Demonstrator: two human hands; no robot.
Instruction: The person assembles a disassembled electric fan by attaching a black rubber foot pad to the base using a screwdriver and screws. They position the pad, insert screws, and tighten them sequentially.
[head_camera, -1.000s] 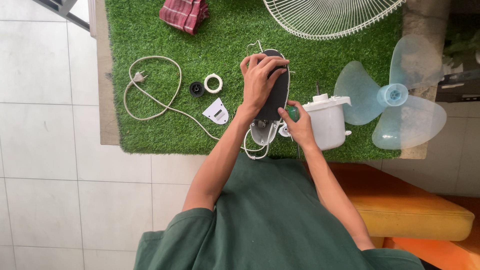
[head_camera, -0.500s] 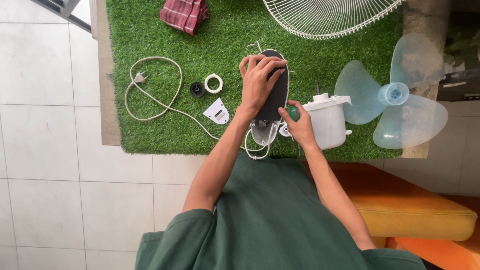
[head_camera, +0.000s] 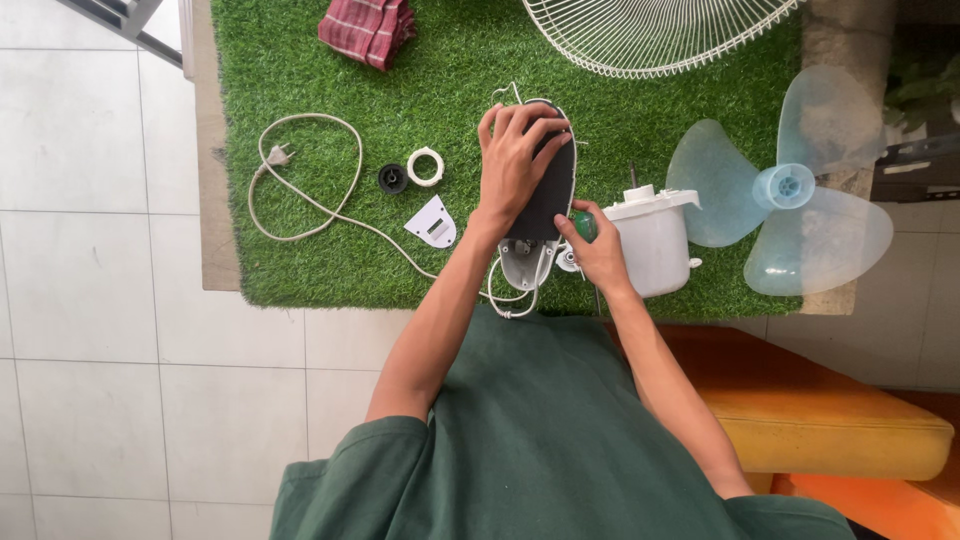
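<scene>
Fan taken apart on a green turf mat (head_camera: 300, 60).
Left hand (head_camera: 515, 160) presses flat, fingers spread, on the dark oval fan base (head_camera: 553, 195); right hand (head_camera: 598, 255) grips a green-handled screwdriver (head_camera: 583, 225) just right of it, beside the white motor housing (head_camera: 655, 245).

At the centre lies a black oval fan base plate (head_camera: 552, 195) edged in white, with a green screwdriver handle (head_camera: 584, 225) at its 5 o'clock. A white motor housing (head_camera: 653, 240) sits at 3 o'clock, and beyond it a translucent pale-blue fan blade (head_camera: 790, 195). The mat (head_camera: 300, 60) is grass-green. At 9 o'clock are a black knob (head_camera: 393, 178), a white ring (head_camera: 425, 166) and a cream power cord (head_camera: 300, 170). A red plaid cloth (head_camera: 368, 28) lies at 11 o'clock and a white wire fan guard (head_camera: 650, 35) at 1 o'clock.
</scene>
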